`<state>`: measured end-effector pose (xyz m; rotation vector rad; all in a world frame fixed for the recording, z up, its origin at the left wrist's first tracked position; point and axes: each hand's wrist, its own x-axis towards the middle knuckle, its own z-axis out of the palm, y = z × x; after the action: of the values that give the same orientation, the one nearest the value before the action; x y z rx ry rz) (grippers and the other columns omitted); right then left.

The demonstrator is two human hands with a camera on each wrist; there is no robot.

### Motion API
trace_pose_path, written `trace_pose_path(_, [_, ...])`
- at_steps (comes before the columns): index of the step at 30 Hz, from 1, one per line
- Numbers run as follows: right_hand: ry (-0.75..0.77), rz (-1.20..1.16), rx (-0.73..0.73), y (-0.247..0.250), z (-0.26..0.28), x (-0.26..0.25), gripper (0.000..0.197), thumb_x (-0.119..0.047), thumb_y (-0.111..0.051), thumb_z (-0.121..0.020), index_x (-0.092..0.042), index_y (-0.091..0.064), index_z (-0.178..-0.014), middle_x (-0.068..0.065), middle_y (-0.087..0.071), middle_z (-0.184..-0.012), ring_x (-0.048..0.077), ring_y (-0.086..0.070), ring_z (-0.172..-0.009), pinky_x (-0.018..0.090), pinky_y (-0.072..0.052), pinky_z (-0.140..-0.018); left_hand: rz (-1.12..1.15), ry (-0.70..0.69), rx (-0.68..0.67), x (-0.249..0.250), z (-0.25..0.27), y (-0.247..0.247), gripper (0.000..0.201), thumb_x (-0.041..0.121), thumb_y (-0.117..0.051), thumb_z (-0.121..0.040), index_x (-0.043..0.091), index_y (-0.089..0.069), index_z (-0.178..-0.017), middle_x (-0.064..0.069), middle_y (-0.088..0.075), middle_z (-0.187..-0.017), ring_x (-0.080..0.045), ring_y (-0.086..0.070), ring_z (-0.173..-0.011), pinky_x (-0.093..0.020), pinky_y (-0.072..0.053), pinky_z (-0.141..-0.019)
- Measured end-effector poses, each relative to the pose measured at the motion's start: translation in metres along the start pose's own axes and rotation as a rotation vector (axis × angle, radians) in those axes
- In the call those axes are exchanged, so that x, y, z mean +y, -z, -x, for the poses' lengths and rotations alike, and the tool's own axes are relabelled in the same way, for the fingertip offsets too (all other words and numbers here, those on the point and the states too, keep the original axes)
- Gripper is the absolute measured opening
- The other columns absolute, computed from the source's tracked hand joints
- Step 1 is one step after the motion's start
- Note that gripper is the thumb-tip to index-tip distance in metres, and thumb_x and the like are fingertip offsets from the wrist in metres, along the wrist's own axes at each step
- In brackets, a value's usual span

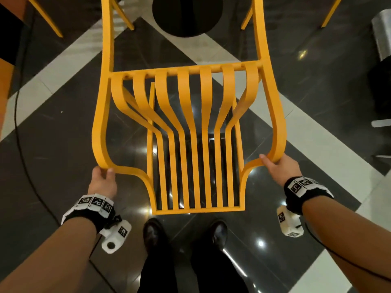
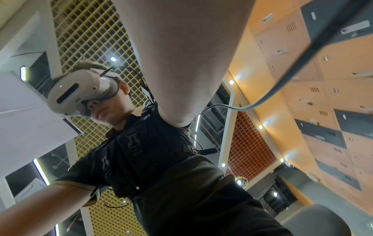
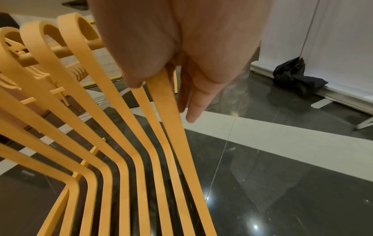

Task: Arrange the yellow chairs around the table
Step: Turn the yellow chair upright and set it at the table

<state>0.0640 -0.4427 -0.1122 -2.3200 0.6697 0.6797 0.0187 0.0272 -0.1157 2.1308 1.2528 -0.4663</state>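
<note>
A yellow slatted chair (image 1: 205, 92) stands right in front of me, its backrest top by my shoes and its seat pointing at the round black table base (image 1: 187, 15). My left hand (image 1: 104, 171) grips the curved left arm of the chair, thumb on top. My right hand (image 1: 271, 160) grips the curved right arm the same way. In the right wrist view the right hand (image 3: 163, 89) wraps a yellow strip of the chair (image 3: 125, 143), thumb on one side and fingers on the other. The left wrist view shows only my forearm and body, not the hand.
Legs of other yellow chairs (image 1: 45, 15) (image 1: 331, 11) flank the table base. A black cable (image 1: 19, 127) runs over the glossy tiled floor at left. A metal bin (image 1: 383, 37) stands at right. A folded black umbrella (image 3: 296, 79) lies by the white wall.
</note>
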Motion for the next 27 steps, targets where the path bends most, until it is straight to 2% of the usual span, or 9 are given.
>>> trace_pose_path(4, [0.002,-0.031,0.066,-0.004,0.004,-0.005,0.033,-0.044,-0.055,-0.093,-0.014,-0.062,-0.083,-0.001,-0.055,-0.068,0.014,-0.049,-0.063,0.026,-0.037,-0.062,0.078,-0.013,0.029,0.009,0.005,0.011,0.017,0.049,-0.043,-0.090,0.036,-0.048,-0.100,0.001,-0.066,-0.096,-0.033,-0.067,-0.092,-0.057,-0.054,-0.087])
trace_pose_path(7, [0.026,-0.006,0.099,-0.003,0.015,-0.012,0.037,-0.042,-0.055,-0.093,-0.016,-0.056,-0.068,-0.002,-0.052,-0.061,0.005,-0.046,-0.057,0.019,-0.030,-0.052,0.140,-0.010,0.016,0.013,0.011,0.023,0.023,0.039,-0.046,-0.092,0.033,-0.053,-0.113,0.003,-0.068,-0.102,-0.025,-0.069,-0.094,-0.051,-0.054,-0.090])
trace_pose_path(10, [0.062,-0.022,0.123,0.007,0.030,-0.029,0.036,-0.039,-0.054,-0.094,-0.023,-0.048,-0.063,-0.003,-0.051,-0.060,0.005,-0.046,-0.056,0.019,-0.030,-0.051,0.200,0.006,0.005,0.019,0.018,0.040,0.034,0.032,-0.049,-0.088,0.039,-0.054,-0.121,0.006,-0.067,-0.105,-0.024,-0.067,-0.099,-0.050,-0.052,-0.094])
trace_pose_path(13, [0.079,-0.037,0.181,0.025,0.041,-0.048,0.039,-0.039,-0.053,-0.095,-0.022,-0.047,-0.060,0.001,-0.050,-0.057,0.009,-0.047,-0.054,0.026,-0.032,-0.052,0.274,-0.011,-0.003,0.035,0.027,0.059,0.045,0.031,-0.051,-0.079,0.040,-0.053,-0.123,-0.001,-0.067,-0.111,-0.031,-0.064,-0.105,-0.052,-0.050,-0.097])
trace_pose_path(18, [0.137,-0.045,0.245,0.055,0.066,-0.070,0.049,-0.041,-0.050,-0.095,0.002,-0.062,-0.074,0.012,-0.057,-0.060,0.025,-0.051,-0.057,0.031,-0.037,-0.064,0.313,-0.090,0.032,0.076,0.036,0.097,0.059,0.032,-0.052,-0.074,0.034,-0.045,-0.133,-0.004,-0.058,-0.126,-0.033,-0.055,-0.113,-0.052,-0.044,-0.101])
trace_pose_path(20, [0.159,-0.034,0.256,0.066,0.078,-0.078,0.052,-0.044,-0.047,-0.096,0.000,-0.067,-0.077,0.017,-0.066,-0.069,0.024,-0.053,-0.060,0.030,-0.038,-0.063,0.283,-0.136,0.014,0.092,0.037,0.112,0.065,0.034,-0.051,-0.068,0.035,-0.041,-0.133,-0.009,-0.056,-0.125,-0.038,-0.051,-0.113,-0.051,-0.041,-0.100])
trace_pose_path(22, [0.163,-0.040,0.265,0.076,0.086,-0.086,0.056,-0.050,-0.044,-0.093,-0.004,-0.069,-0.075,0.017,-0.069,-0.072,0.021,-0.055,-0.060,0.030,-0.038,-0.059,0.290,-0.140,-0.043,0.108,0.042,0.122,0.065,0.028,-0.052,-0.077,0.032,-0.033,-0.140,-0.011,-0.055,-0.116,-0.035,-0.051,-0.102,-0.043,-0.040,-0.087])
trace_pose_path(24, [0.143,-0.092,0.298,0.089,0.096,-0.097,0.054,-0.053,-0.043,-0.089,-0.008,-0.065,-0.068,0.015,-0.071,-0.071,0.026,-0.063,-0.065,0.033,-0.046,-0.063,0.328,-0.154,-0.065,0.129,0.051,0.133,0.065,0.023,-0.052,-0.083,0.031,-0.030,-0.145,-0.008,-0.053,-0.108,-0.030,-0.051,-0.097,-0.038,-0.035,-0.081])
trace_pose_path(27, [0.100,-0.159,0.328,0.117,0.106,-0.116,0.049,-0.046,-0.048,-0.091,-0.009,-0.055,-0.061,0.012,-0.071,-0.068,0.020,-0.065,-0.062,0.030,-0.050,-0.059,0.356,-0.226,-0.062,0.159,0.060,0.148,0.073,0.034,-0.056,-0.078,0.039,-0.030,-0.146,-0.007,-0.056,-0.125,-0.030,-0.053,-0.108,-0.039,-0.040,-0.092])
